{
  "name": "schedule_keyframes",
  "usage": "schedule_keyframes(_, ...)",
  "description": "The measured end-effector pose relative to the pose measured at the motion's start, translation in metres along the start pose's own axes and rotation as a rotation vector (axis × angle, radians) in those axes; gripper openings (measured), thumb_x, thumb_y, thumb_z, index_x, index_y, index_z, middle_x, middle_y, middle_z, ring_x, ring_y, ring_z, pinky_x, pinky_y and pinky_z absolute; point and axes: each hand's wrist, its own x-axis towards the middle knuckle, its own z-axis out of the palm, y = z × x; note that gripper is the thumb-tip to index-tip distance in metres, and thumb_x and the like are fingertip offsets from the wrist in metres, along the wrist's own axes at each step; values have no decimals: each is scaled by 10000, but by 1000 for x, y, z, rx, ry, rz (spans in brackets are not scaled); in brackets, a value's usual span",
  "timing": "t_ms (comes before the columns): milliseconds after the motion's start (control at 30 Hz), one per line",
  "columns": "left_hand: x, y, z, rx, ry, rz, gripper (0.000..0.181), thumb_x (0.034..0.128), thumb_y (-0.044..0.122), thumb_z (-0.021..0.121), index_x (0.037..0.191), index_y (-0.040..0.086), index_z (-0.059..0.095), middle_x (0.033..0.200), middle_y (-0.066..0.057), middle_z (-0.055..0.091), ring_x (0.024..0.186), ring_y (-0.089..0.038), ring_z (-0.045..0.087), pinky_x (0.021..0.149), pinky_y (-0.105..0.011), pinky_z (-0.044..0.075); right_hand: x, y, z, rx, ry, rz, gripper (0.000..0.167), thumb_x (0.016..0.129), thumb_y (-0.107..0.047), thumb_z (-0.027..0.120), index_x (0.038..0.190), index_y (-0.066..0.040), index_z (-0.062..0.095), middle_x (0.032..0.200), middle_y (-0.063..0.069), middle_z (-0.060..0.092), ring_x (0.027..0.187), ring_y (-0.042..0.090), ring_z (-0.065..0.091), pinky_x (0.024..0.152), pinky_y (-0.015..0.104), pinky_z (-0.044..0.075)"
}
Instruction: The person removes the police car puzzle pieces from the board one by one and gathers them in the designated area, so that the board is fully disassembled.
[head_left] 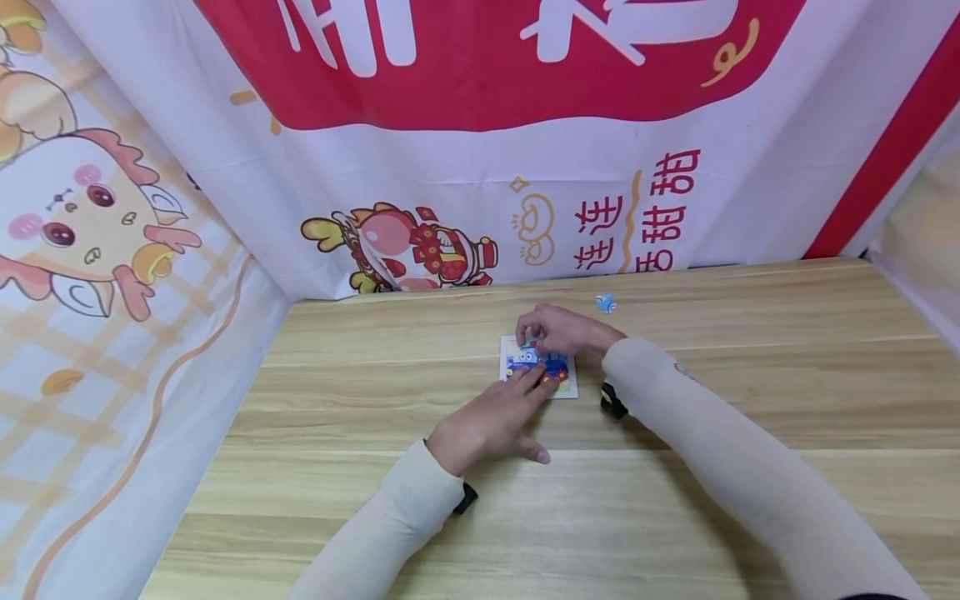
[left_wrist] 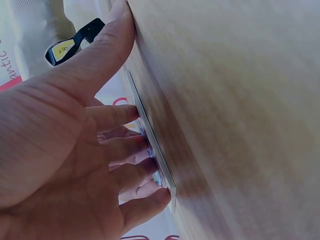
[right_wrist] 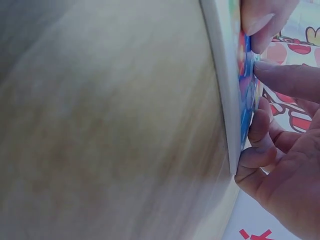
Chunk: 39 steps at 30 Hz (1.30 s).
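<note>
A small jigsaw puzzle [head_left: 567, 393] in a white-bordered tray lies on the table, its picture showing a blue cartoon vehicle with red wheels. My left hand [head_left: 495, 421] reaches over its near side, fingers extended and fingertips on the picture; the thumb is spread away. At the far edge, my right hand [head_left: 562, 329] has curled fingers against the puzzle. From the right wrist, the right thumb [right_wrist: 285, 80] touches the picture, while bent fingers [right_wrist: 256, 160] meet the tray's edge. Whether a separate piece is under them is hidden. A loose blue puzzle piece [head_left: 606, 303] lies beyond the right hand.
The wood-grain table [head_left: 360, 400] ends at a printed white and red cloth [head_left: 465, 158] hanging behind it. Another printed cloth [head_left: 135, 350] borders the left side. Both wrists wear black straps [head_left: 613, 402].
</note>
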Motion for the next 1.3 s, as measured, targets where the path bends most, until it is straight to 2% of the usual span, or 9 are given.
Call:
schedule_keyframes(333,0,1,0,-2,-2,-1,1047,882,513,798,1687,166,224,1775,-117,95,1648,-310,98,1325,-497,222,-3,1,3,5,23,-39,260,932,30,642,1085,-168,712,1179,117,585,1095,278,567,1003,445,507)
schedule_keyframes(767,0,1,0,-11,-10,-10,1031,889,507,794,1685,172,232,1778,-109,89,1649,-306,91,1329,-485,216,-3,-3,6,-149,55,-64,293,924,49,635,1091,-181,703,1136,92,584,1052,247,561,966,420,511)
schedule_keyframes(1067,0,1,-1,-14,-8,-8,1035,886,502,800,1685,168,233,1776,-113,100,1649,-304,94,1329,-487,219,-6,-6,7,-191,67,-76,276,940,38,625,1107,-171,697,1147,104,595,1066,260,574,984,449,528)
schedule_keyframes(1300,0,1,-1,-13,-6,-3,1037,885,499,803,1684,162,234,1776,-118,102,1649,-303,97,1330,-479,216,-7,-7,8,-223,98,-75,272,932,27,645,1101,-177,708,1128,97,588,1023,245,574,946,422,537)
